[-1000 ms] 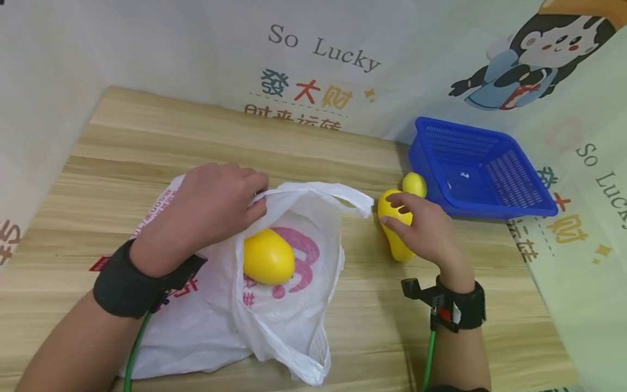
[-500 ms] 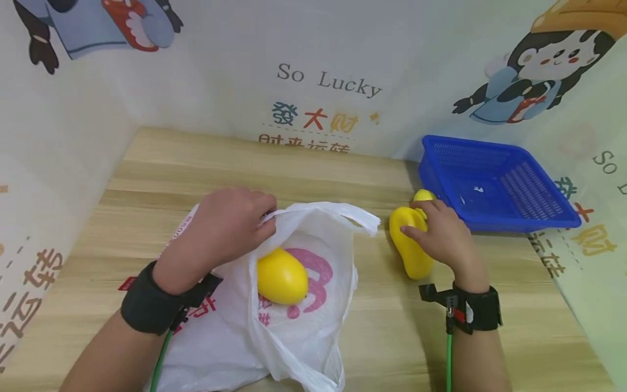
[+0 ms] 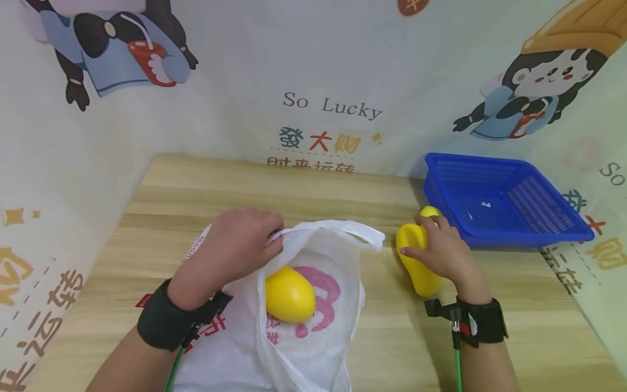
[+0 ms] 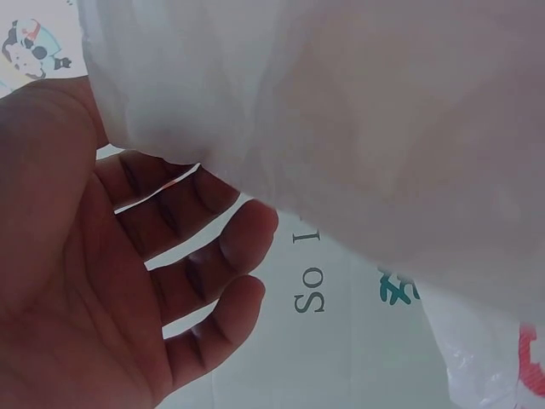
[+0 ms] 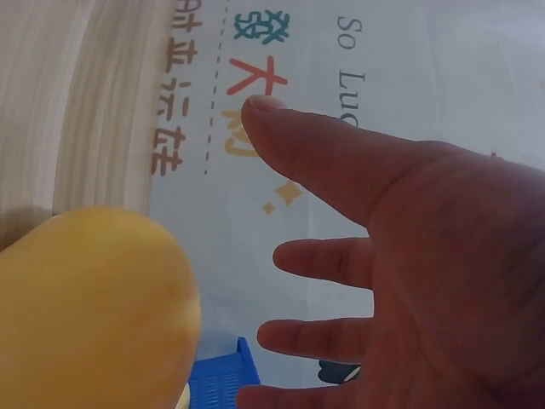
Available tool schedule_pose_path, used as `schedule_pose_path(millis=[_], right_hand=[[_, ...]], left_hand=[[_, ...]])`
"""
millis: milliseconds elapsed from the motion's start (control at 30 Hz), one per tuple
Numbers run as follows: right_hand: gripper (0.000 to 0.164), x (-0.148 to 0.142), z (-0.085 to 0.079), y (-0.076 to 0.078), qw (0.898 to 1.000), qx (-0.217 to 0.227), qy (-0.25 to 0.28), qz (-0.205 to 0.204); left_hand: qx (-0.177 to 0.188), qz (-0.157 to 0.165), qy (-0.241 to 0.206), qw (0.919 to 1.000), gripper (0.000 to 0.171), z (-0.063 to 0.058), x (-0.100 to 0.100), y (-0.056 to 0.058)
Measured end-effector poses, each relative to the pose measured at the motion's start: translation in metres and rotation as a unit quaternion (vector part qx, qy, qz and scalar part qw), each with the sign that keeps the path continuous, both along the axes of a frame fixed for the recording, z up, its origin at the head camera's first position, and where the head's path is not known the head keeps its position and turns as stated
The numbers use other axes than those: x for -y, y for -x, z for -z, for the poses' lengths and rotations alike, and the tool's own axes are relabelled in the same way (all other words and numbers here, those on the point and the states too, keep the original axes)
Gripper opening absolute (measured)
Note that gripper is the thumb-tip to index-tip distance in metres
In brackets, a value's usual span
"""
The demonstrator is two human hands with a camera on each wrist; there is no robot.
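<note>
My left hand [image 3: 240, 245] pinches the rim of a white plastic bag [image 3: 240, 310] and holds its mouth up. In the left wrist view the bag [image 4: 358, 128] hangs over the thumb side, covering the pinch. Inside the bag mouth lies a rounded yellow fruit [image 3: 290, 295]. My right hand [image 3: 448, 250] is over a long yellow mango [image 3: 423, 277] on the table, partly covering it. The right wrist view shows the hand's fingers [image 5: 315, 336] straight and spread, apart from the mango [image 5: 94, 315]. A smaller yellow fruit [image 3: 430, 210] sits just behind the mango, by the fingertips.
A blue plastic basket [image 3: 519, 238] stands at the back right, close behind the small fruit, with a small white scrap in it. Printed cloth walls [image 3: 235, 120] enclose the wooden table [image 3: 382, 337] at the back and sides. Green cables run from both wristbands.
The right hand has moved farther over the mango, toward the small fruit. The left hand keeps its hold on the bag. The head view has tilted up, so the scene sits lower.
</note>
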State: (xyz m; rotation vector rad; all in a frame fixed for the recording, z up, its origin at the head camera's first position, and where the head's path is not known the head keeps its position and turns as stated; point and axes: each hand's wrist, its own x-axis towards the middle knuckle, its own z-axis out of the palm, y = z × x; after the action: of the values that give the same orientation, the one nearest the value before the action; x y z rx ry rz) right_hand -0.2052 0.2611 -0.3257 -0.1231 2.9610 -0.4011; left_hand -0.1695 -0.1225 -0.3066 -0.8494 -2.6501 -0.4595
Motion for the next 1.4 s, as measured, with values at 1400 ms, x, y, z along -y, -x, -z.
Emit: schedule_pose_path(millis=[1400], right_hand=[[0.091, 0.003, 0.021, 0.007, 0.999, 0.044, 0.004, -0.005]], left_hand=[[-0.01, -0.004, 0.01, 0.9999, 0.012, 0.004, -0.001, 0.001]])
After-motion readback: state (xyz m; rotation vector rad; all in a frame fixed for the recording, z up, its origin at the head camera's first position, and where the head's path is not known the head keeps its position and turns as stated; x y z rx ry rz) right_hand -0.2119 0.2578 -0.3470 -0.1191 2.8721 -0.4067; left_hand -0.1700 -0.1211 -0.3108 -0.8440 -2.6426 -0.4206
